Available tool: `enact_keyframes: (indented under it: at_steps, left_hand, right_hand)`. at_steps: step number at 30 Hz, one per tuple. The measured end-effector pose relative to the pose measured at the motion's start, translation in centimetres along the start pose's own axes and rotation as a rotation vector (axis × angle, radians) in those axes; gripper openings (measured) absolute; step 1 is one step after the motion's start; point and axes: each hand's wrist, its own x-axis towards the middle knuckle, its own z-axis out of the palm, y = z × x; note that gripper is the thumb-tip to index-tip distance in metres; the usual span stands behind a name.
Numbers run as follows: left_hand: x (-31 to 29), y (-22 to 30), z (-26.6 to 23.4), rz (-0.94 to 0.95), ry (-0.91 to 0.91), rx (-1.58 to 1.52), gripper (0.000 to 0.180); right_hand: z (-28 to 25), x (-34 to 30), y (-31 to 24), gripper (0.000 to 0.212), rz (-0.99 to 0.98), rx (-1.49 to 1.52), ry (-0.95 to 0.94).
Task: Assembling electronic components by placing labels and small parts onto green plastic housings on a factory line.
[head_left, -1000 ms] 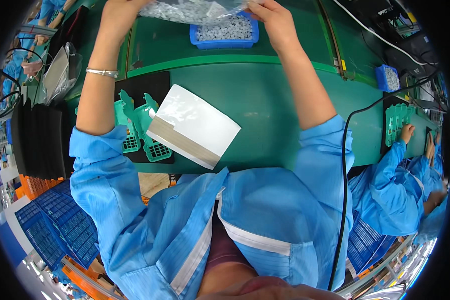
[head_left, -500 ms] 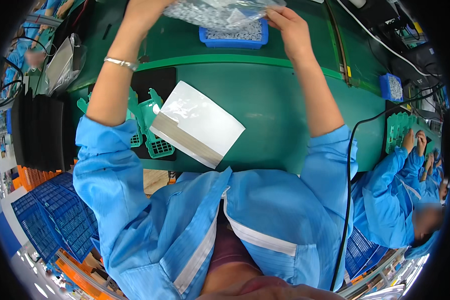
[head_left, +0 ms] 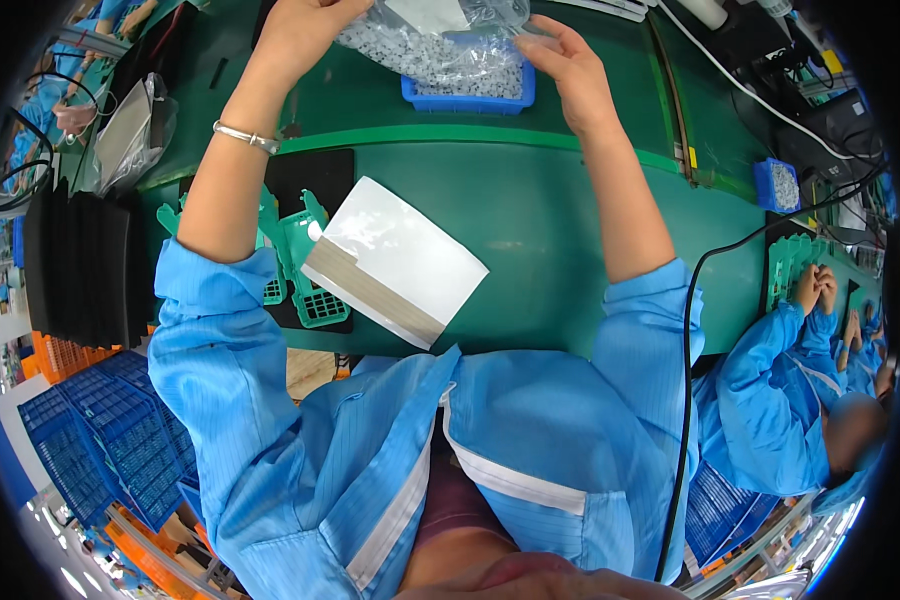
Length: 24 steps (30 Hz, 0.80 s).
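Both hands are raised over the far side of the green workbench (head_left: 530, 220), gripping 1 clear plastic bag (head_left: 440, 45) of small grey parts. The left hand (head_left: 305, 30) pinches the bag's left edge, its fingers closed on the plastic; the right hand (head_left: 565, 60) grasps the right edge with its fingers curled around it. The bag hangs just above a blue tray (head_left: 467, 92) that seems to hold the same small parts, though the bag hides most of it. Nearer the body, a white sheet (head_left: 395, 262) lies flat on the bench, overlapping green plastic frames (head_left: 305, 265) on a black mat (head_left: 310, 180). A bracelet (head_left: 246, 137) circles the left wrist.
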Motion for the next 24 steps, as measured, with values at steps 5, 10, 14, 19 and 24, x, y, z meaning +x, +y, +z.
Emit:
enact_keyframes:
  at_steps: [5, 10, 14, 19, 24]
  left_hand:
    - [-0.2, -1.3, -0.3, -0.011, 0.134, -0.221, 0.02]
    - [-0.8, -0.6, -0.3, -0.024, 0.174, -0.201, 0.02]
    - [-1.0, 1.0, 0.5, -0.017, 0.14, -0.111, 0.019]
    - [-0.5, 2.1, 2.2, 0.098, 0.116, 0.03, 0.019]
    - [0.2, 2.4, 2.8, 0.014, 0.061, -0.031, 0.019]
  right_hand:
    - [1.7, 0.1, -1.1, 0.042, -0.006, -0.122, -0.011]
    - [1.0, 1.0, -1.1, 0.029, -0.036, -0.064, 0.049]
    - [-0.5, 0.3, -1.1, 0.026, -0.048, -0.041, 0.102]
    - [-1.6, 0.0, -0.9, 0.027, -0.022, -0.011, 0.149]
    - [-2.5, -0.8, -0.5, 0.029, -0.009, 0.038, 0.197]
